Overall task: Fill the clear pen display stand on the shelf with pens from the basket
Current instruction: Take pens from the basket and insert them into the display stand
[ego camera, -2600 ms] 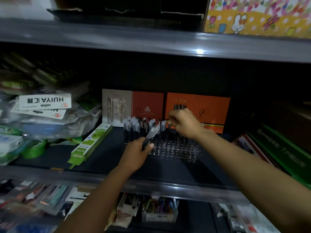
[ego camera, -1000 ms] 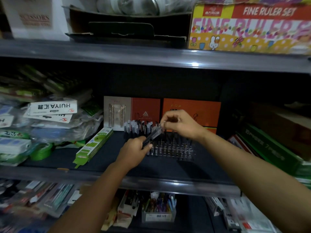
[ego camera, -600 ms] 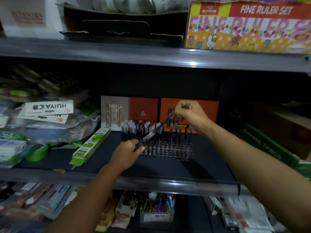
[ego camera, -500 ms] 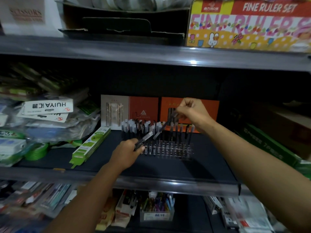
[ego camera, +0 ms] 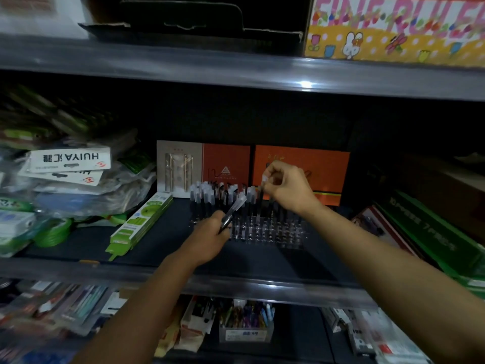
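Observation:
The clear pen display stand (ego camera: 273,231) sits mid-shelf, its back rows holding several capped dark pens (ego camera: 210,194) and its front rows showing bare holes. My right hand (ego camera: 287,186) pinches the white cap of one dark pen (ego camera: 261,203), which hangs upright over the stand's right-hand rows. My left hand (ego camera: 210,236) grips a small bundle of pens (ego camera: 233,210) that points up and to the right, just in front of the stand. No basket is in view.
Orange and beige boxes (ego camera: 301,169) stand behind the stand. A green flat pack (ego camera: 139,223) lies to its left beside bagged stationery (ego camera: 65,177). Green boxes (ego camera: 430,240) crowd the right. The upper shelf edge (ego camera: 236,72) hangs overhead, and a pen tub (ego camera: 245,323) sits on the shelf below.
My right hand drew one pen out of the bundle in my left hand, lifted it away and turned it upright over the stand. My left hand stayed in place.

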Demonstrator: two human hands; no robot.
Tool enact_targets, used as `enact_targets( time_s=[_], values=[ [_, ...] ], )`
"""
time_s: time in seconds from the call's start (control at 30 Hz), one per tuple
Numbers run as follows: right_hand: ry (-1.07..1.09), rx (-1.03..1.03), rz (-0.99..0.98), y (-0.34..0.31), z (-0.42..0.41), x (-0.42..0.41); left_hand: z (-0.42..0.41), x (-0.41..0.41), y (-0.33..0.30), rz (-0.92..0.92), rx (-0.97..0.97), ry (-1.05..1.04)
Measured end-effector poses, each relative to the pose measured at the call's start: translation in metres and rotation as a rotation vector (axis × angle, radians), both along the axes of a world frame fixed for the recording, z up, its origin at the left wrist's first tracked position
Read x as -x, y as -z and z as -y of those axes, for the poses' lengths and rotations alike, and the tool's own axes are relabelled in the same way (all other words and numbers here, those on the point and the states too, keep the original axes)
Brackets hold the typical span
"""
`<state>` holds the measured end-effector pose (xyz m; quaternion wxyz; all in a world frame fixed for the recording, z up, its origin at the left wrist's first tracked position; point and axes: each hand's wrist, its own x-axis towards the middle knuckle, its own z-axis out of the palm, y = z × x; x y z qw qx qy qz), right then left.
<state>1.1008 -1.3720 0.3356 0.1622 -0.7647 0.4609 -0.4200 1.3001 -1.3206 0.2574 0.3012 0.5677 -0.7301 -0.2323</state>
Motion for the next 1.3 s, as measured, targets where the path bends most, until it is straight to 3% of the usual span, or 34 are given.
enact_targets(
  time_s=[0.7, 0.97, 1.2, 1.3],
  values=[
    [-0.027, -0.001, -0.065, 0.008, 0.009, -0.008, 0.002, -0.004, 0.006, -0.011, 0.12, 0.005],
    [-0.065, -0.02, -0.359, 0.022, 0.017, -0.011, 0.002, -0.003, 0.007, -0.017, 0.096, 0.022],
    [-0.064, 0.039, -0.475, 0.016, 0.018, -0.01, 0.003, -0.008, 0.011, -0.01, 0.063, 0.021],
    [-0.164, 0.072, -0.492, 0.006, 0.014, -0.008, 0.003, -0.009, 0.011, -0.014, 0.062, 0.02]
  ],
)
